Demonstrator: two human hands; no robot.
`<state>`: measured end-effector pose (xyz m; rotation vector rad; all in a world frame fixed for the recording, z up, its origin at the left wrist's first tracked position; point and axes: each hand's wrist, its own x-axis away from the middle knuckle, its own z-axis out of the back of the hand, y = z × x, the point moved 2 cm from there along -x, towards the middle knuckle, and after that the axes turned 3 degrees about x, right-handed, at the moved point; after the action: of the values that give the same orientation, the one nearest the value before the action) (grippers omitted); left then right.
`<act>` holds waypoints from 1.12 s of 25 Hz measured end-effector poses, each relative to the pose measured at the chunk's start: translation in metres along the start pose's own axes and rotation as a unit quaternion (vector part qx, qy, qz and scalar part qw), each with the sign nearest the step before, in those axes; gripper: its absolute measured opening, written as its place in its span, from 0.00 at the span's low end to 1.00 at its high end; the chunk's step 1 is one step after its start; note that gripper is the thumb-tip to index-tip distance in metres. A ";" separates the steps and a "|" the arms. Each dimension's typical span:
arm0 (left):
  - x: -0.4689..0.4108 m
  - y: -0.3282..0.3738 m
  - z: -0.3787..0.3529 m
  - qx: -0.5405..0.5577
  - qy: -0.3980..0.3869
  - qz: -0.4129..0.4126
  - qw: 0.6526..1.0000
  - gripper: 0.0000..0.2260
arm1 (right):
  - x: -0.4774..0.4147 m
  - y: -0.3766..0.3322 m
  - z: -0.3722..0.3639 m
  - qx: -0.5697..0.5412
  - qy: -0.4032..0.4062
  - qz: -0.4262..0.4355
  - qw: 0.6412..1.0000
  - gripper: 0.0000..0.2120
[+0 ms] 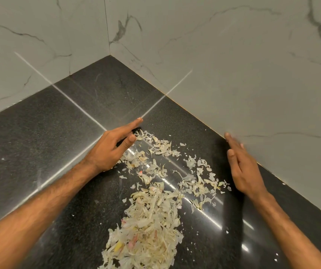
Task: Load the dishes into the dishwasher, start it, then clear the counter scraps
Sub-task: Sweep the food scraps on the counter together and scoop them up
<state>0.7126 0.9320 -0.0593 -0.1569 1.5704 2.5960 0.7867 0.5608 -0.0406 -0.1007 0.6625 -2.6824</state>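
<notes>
Pale, papery peel scraps (152,216) lie scattered on the black speckled counter (39,136), thick in a heap near the front and thinner toward the corner. My left hand (113,146) rests on its edge at the far left of the scraps, fingers straight and pointing toward the corner, holding nothing. My right hand (243,167) stands on its edge to the right of the scraps, close to the wall, fingers straight and together, slightly blurred. The scraps lie between the two hands. No dishes or dishwasher are in view.
Grey marble-patterned wall tiles (233,65) rise at the back left and back right and meet in a corner behind the hands. The counter stretches away to the left. A few tiny flakes (227,232) lie on the counter to the right of the heap.
</notes>
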 end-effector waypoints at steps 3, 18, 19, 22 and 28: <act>0.000 0.002 0.000 0.000 -0.003 -0.001 1.000 0.36 | 0.014 0.008 -0.007 0.076 -0.036 -0.036 0.996 0.30; 0.000 0.007 0.001 0.000 -0.004 0.005 1.000 0.37 | -0.010 -0.036 -0.031 -0.124 -0.124 0.093 0.980 0.32; 0.000 0.007 0.001 0.002 -0.006 0.007 1.000 0.37 | -0.011 -0.038 -0.032 -0.150 -0.115 0.105 0.976 0.32; 0.000 0.007 0.000 0.006 -0.005 0.012 1.000 0.38 | -0.034 -0.026 -0.019 -0.129 -0.045 0.027 0.990 0.34; 0.000 0.006 0.001 0.000 -0.001 0.010 1.000 0.38 | -0.021 -0.052 -0.041 -0.043 -0.163 0.139 0.976 0.36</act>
<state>0.7118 0.9299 -0.0532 -0.1385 1.5802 2.6094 0.7821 0.6287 -0.0522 -0.4280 0.6340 -2.2981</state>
